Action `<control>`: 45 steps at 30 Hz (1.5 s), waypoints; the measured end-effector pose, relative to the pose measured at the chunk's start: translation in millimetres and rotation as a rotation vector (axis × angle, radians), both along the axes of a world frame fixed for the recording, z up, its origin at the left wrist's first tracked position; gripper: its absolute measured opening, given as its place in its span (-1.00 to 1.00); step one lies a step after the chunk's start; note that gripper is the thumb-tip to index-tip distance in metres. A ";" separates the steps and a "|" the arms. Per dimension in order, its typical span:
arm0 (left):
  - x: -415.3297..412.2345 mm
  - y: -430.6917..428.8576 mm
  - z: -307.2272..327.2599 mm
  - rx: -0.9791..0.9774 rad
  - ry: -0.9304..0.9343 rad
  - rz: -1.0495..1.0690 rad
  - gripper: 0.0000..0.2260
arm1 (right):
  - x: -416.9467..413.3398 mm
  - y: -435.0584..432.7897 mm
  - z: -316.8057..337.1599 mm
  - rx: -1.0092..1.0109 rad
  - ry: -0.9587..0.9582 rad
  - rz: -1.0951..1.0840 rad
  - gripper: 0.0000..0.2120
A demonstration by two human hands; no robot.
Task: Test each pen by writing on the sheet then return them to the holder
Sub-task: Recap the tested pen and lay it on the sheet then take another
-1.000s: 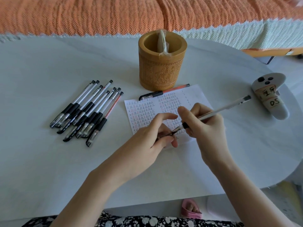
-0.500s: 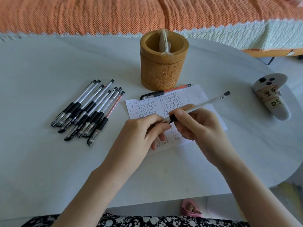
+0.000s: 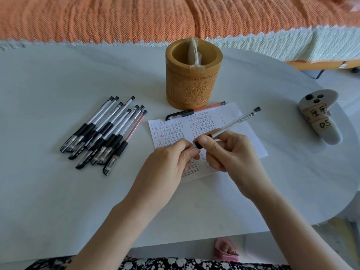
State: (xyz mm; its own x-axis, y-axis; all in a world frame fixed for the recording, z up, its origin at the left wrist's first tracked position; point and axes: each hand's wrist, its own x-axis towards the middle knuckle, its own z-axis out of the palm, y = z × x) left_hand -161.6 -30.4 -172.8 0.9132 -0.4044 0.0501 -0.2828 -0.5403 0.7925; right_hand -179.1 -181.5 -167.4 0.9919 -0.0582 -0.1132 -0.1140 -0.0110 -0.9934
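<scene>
Pen (image 3: pixel 233 123) gripped in our right hand (image 3: pixel 229 152) slants away rightward, its near tip end pinched by our left hand (image 3: pixel 167 164), the holder (image 3: pixel 193 80) standing beyond both.

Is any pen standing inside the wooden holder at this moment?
No, only a clear plastic wrapper shows inside the holder, and the pile of pens lies flat on the table.
</scene>
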 end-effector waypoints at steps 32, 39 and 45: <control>25.8 43.0 -2.5 0.331 -0.280 0.418 -0.73 | 23.1 5.3 0.7 -0.241 0.106 -0.063 -0.74; 21.4 35.2 11.9 0.049 -0.505 0.314 -0.87 | 19.6 8.5 1.9 -0.240 0.053 -0.009 -0.76; 11.8 23.5 15.9 -0.080 -0.578 0.116 -0.88 | 16.5 15.8 8.6 -0.093 -0.073 0.086 -0.75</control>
